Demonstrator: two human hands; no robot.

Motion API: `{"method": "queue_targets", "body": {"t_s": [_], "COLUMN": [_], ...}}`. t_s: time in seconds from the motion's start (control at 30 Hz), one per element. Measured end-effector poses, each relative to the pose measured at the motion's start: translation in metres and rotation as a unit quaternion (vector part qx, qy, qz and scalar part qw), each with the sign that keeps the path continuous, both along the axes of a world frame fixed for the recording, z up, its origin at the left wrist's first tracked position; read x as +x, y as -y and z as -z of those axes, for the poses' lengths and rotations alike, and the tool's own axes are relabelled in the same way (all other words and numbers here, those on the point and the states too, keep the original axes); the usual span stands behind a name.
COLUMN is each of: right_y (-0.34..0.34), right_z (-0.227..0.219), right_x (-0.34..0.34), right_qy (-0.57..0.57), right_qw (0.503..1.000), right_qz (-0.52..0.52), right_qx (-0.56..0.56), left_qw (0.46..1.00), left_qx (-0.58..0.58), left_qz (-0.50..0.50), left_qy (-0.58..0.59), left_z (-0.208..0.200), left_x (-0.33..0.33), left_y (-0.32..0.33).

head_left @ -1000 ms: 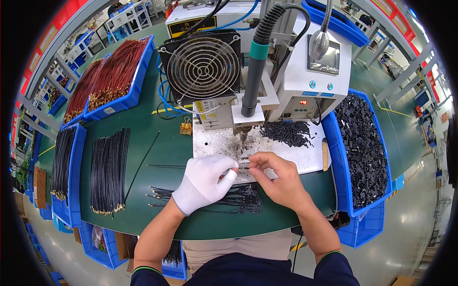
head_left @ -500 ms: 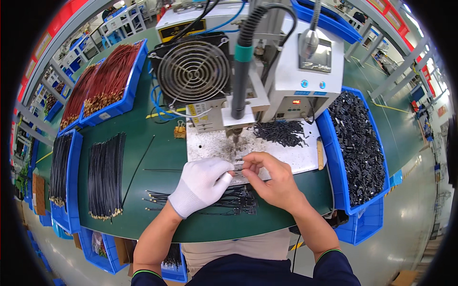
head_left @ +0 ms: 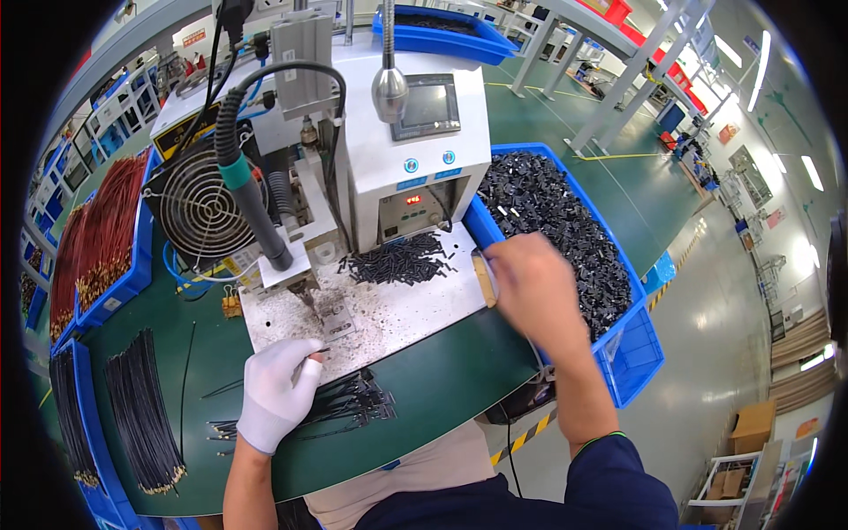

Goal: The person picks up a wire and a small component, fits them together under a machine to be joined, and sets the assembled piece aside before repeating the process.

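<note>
My left hand (head_left: 281, 389), in a white glove with bare fingertips, pinches a thin black cable (head_left: 223, 389) over the front edge of the white work plate (head_left: 389, 327). The cable's tail runs out to the left from under the glove. Beneath and beside that hand, several black cables with dark flat ends (head_left: 353, 399) lie on the green table. My bare right hand (head_left: 539, 287) is over the near-left rim of a blue bin (head_left: 609, 231) full of small black plastic parts. Motion smears its fingers, so whether they hold anything cannot be made out.
A machine with a round fan guard (head_left: 212, 205) and a grey tube stands behind the plate, beside a white control box (head_left: 415, 159). Short black sleeves (head_left: 402, 261) are heaped on the plate. A wooden stick (head_left: 483, 281) lies at its right end. Black cable bundles (head_left: 146, 411) sit left.
My right hand has left the left hand and moved right to the bin's rim. My left hand keeps its pinch on the cable. The view has swung to the right.
</note>
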State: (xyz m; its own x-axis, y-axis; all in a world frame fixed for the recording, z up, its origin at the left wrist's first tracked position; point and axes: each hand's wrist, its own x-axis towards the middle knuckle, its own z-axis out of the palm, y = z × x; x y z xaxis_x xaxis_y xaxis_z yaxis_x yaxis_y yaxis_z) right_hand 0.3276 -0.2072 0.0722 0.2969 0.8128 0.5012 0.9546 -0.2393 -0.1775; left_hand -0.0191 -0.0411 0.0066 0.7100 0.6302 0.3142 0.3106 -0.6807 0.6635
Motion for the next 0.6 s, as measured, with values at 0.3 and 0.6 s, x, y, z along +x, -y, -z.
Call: {"method": "queue_targets", "body": {"t_s": [0.3,0.6], "right_y": [0.024,0.025], "right_z": [0.001,0.003], "right_x": [0.085,0.083], "right_qy": [-0.005,-0.002], "right_qw": [0.966,0.975], "right_qz": [0.088,0.182], "right_qx": [-0.241,-0.126], "left_qw": [1.0,1.0], "left_qx": [0.014,0.026], "left_qz": [0.01,-0.005], "left_qy": [-0.003,0.001], "left_z": [-0.002,0.001], "left_x": [-0.001,-0.003], "left_y": [-0.002,-0.005]}}
